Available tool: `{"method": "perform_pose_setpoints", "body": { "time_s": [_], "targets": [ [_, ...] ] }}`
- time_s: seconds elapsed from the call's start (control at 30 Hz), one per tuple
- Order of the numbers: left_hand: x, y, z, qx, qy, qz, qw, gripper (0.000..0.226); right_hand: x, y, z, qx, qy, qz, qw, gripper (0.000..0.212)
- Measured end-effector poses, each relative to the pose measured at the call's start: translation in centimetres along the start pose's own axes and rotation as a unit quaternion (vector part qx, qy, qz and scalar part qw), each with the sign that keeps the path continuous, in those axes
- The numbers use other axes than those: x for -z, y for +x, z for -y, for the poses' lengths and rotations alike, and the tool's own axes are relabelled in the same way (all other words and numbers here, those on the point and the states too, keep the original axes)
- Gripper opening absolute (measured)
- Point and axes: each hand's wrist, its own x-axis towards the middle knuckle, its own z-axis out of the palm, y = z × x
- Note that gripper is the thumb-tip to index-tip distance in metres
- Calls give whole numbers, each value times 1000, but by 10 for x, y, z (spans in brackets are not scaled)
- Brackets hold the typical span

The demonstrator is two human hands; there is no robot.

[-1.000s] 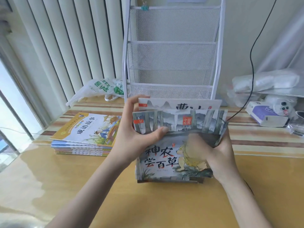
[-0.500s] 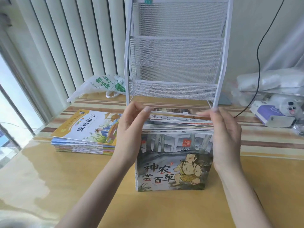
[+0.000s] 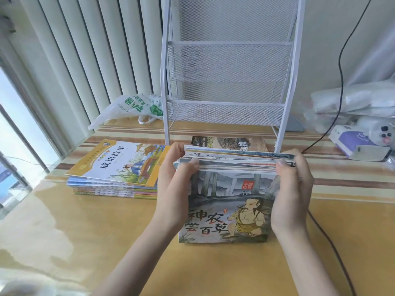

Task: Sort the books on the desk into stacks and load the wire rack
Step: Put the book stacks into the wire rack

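A bundle of thin picture books (image 3: 228, 201) stands on edge on the desk, its grey cover with a seated figure facing me. My left hand (image 3: 177, 184) grips the bundle's left side, thumb on the front near the top. My right hand (image 3: 292, 186) grips the right side, fingers curled over the top corner. A flat stack of books (image 3: 119, 169) with a yellow-bordered cover lies to the left. One more book (image 3: 230, 144) lies flat behind the bundle. The white wire rack (image 3: 228, 67) stands at the back with nothing on its mesh shelves.
A white and green plastic bag (image 3: 132, 107) lies left of the rack. At the right sit a purple and white box (image 3: 359, 144), a plush toy (image 3: 380, 129) and wrapped white bundles. A black cable (image 3: 339, 82) hangs down the wall. Vertical blinds and a window line the left.
My hands went from leafing through the tilted front books to clamping both sides of the upright bundle. The view came closer to the rack, and the book lying behind the bundle came into sight.
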Motion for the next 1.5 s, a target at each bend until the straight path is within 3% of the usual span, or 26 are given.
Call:
{"method": "perform_pose_setpoints", "body": {
  "time_s": [0.07, 0.1, 0.13, 0.2, 0.27, 0.37, 0.47, 0.53, 0.63, 0.7, 0.8, 0.93, 1.13, 1.3, 1.37, 1.43, 1.5],
  "targets": [
    [6, 1, -1, 25, -2, 17, 1000, 44, 4, 2, 1, -21, -9, 31, 999, 25],
    [9, 3, -2, 42, -11, 28, 999, 42, 7, 5, 1, -35, 0, 51, 998, 41],
    [11, 5, -6, 60, -16, 40, 997, 43, 9, 7, 2, -38, 2, 75, 996, 27],
    [11, 11, -16, 107, -13, 48, 993, 48, 8, 11, 8, -45, -12, 85, 995, 33],
    [8, 15, -22, 167, -55, 43, 983, 37, 3, 15, 11, -41, -3, 65, 997, 29],
    [4, 19, -20, 189, -43, 24, 981, 31, -1, 17, 9, -63, 7, 50, 997, 32],
    [6, 15, -16, 151, -74, 8, 986, 47, -2, 17, 5, -93, -3, 37, 995, 39],
    [4, 9, -14, 103, -112, -34, 988, 47, -3, 16, 5, -90, -10, 23, 996, 33],
    [-4, -4, -4, -58, 45, -94, 993, 41, -3, 12, 8, -71, -30, 22, 997, 26],
    [-8, -9, 4, -99, 136, -121, 978, 32, 4, 12, 13, -82, -42, 58, 994, 24],
    [-11, -12, -1, -19, 105, -128, 986, 22, 12, 10, 20, -113, -36, 111, 987, 24],
    [-15, -4, -6, 90, 29, -129, 987, 20, 13, 6, 22, -125, -28, 91, 988, 11],
    [-19, -1, -11, 43, 30, -149, 987, 32, 14, 11, 24, -103, -52, 108, 987, 17],
    [-8, 8, -9, 103, 19, -77, 992, 33, 15, 18, 17, -166, -38, 139, 975, 14],
    [-5, 8, -9, 132, -4, -47, 990, 45, 16, 19, 14, -170, -40, 156, 972, 20],
    [-5, 5, -10, 141, -18, -41, 989, 50, 14, 15, 14, -157, -36, 148, 976, 27],
    [-10, 4, -9, 134, -23, -66, 989, 38, 13, 9, 12, -137, -13, 124, 983, 30]
  ]
}}
